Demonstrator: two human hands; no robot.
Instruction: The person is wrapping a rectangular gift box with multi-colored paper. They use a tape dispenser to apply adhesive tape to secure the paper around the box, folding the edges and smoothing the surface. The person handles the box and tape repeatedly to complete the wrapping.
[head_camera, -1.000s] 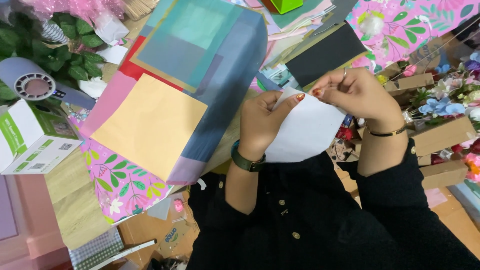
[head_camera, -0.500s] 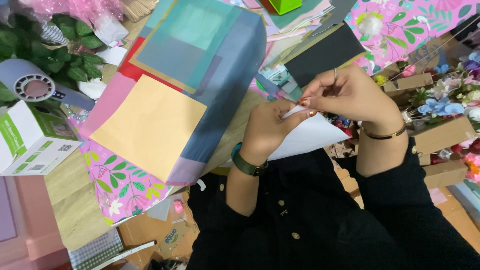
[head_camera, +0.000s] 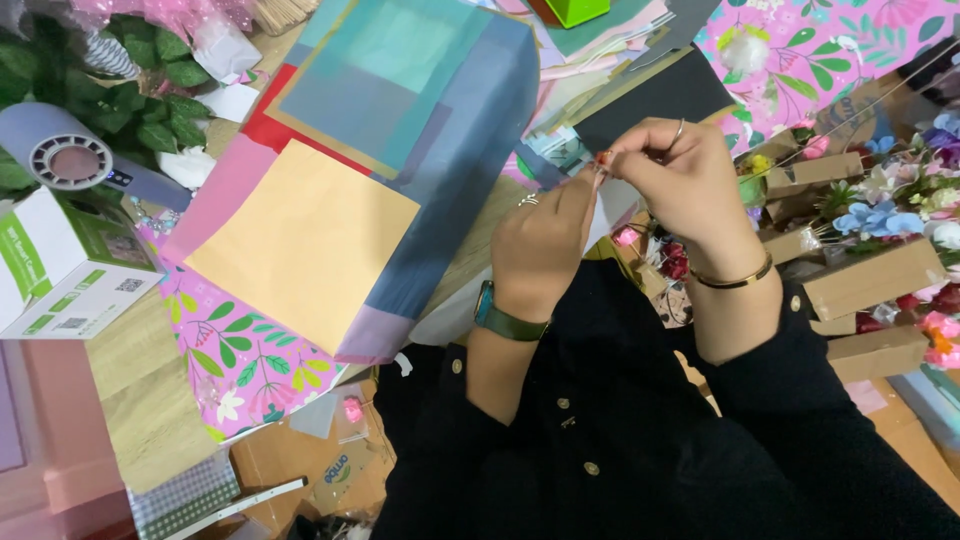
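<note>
Both my hands meet above the table's edge and pinch a sheet of white paper (head_camera: 614, 206) between their fingertips. Only a narrow strip of the sheet shows between them; the rest is hidden behind my hands. My left hand (head_camera: 540, 245) wears a ring and a dark-strapped watch. It grips the paper from below. My right hand (head_camera: 672, 172), with a ring and a gold bangle, holds the paper's top from the right. A stack of coloured paper sheets (head_camera: 300, 235) lies just left of my hands, an orange sheet on top.
A white and green box (head_camera: 60, 265) and a grey hair-dryer-like tool (head_camera: 75, 155) sit at the left by green leaves (head_camera: 140, 100). Pink floral wrapping paper (head_camera: 235, 360) lies under the stack. Cardboard boxes with artificial flowers (head_camera: 880, 215) crowd the right. A black sheet (head_camera: 655, 100) lies behind my hands.
The white sheet was spread open between my hands. It has been drawn together, and my hands have closed in on each other, so most of it is hidden.
</note>
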